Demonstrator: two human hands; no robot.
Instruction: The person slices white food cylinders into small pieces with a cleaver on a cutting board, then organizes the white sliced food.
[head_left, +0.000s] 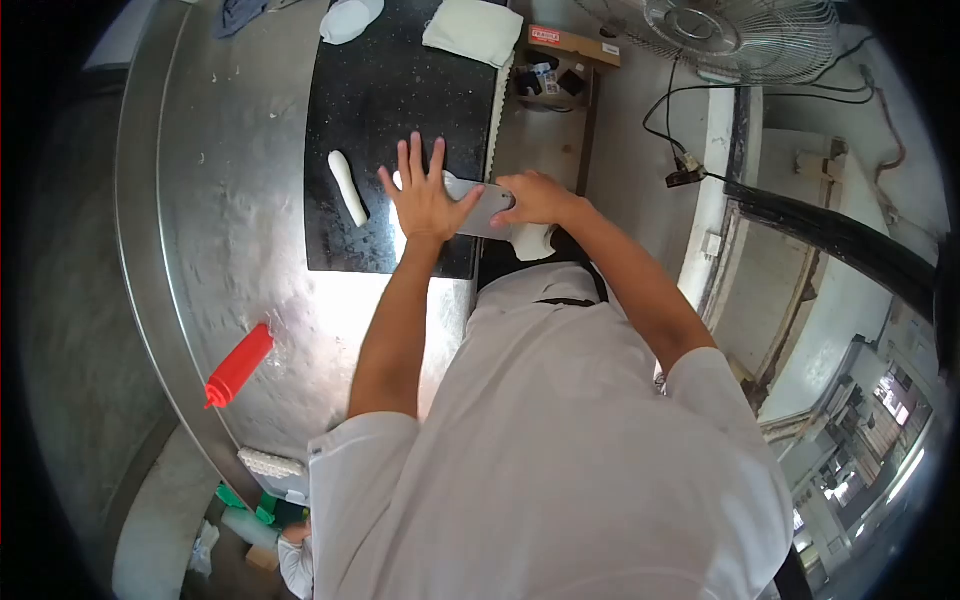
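White short-sleeved shirt (560,450) of the person fills the lower frame, nearest the lens, and hides the near table edge below the arms. Left hand (425,195): open, fingers spread, palm pressed flat on the broad steel blade (480,208) of a cleaver-like knife. Right hand (535,198): closed around the blade's handle end; the handle itself is covered by the fingers. Blade lies flat at the near right corner of a black stone slab (390,100), over a pale lump of dough (532,240) that shows at the slab's edge, just under the right hand. Rolled dough log (348,187): on the slab, left of the left hand, apart from it. Further pale dough pieces (350,20) and a folded white cloth (472,30) sit at the slab's far end. Slab rests on a round-edged stainless steel table (230,180). Red squeeze bottle (238,365): lying on its side near the table's left rim, well apart from both hands. Cardboard box (560,65) beyond the slab, open, holding small dark items too small to tell. Electric fan (730,30) at upper right, black cable (690,120) trailing below it.
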